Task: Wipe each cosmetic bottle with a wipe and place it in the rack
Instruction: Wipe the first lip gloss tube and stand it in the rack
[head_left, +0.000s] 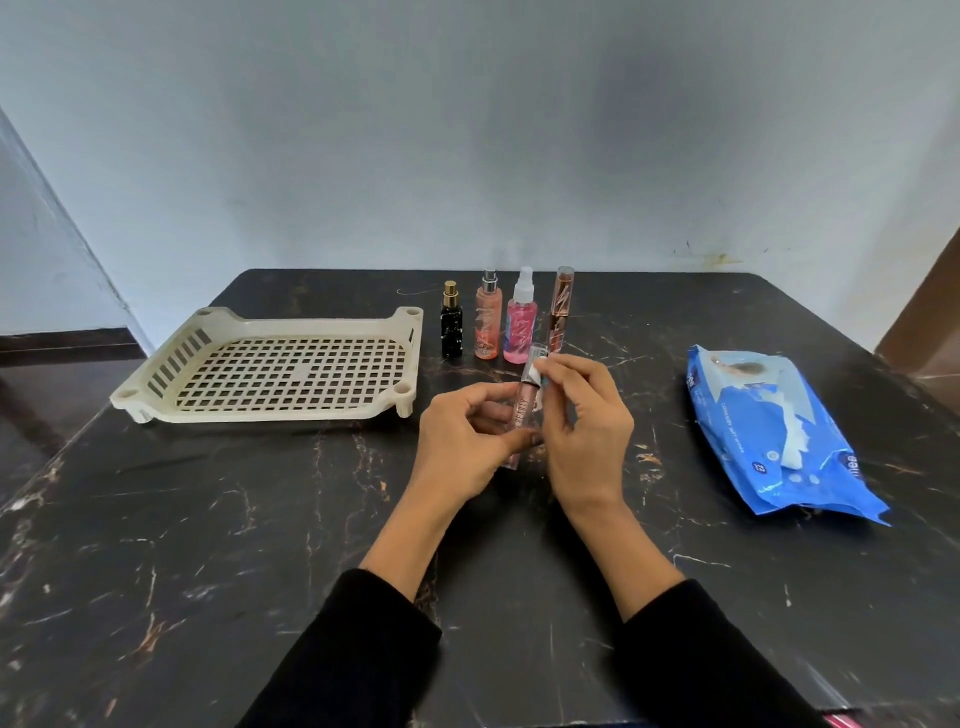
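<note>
My left hand (462, 441) grips a slim clear bottle of pink-brown liquid (522, 410), held upright above the table's middle. My right hand (582, 421) pinches a small white wipe (536, 371) against the bottle's clear cap. Behind them stand several bottles in a row: a black speckled one with a gold top (451, 327), an orange spray (488, 325), a pink spray with a white nozzle (520, 325) and a tall brown tube (560, 306). The cream perforated rack (156, 395) lies at the left with nothing in it.
A blue pack of wet wipes (831, 457) lies at the right with a white wipe (792, 431) sticking out of its opening. The black marble-pattern table (260, 519) ends at a pale wall behind. A brown surface stands at the far right edge.
</note>
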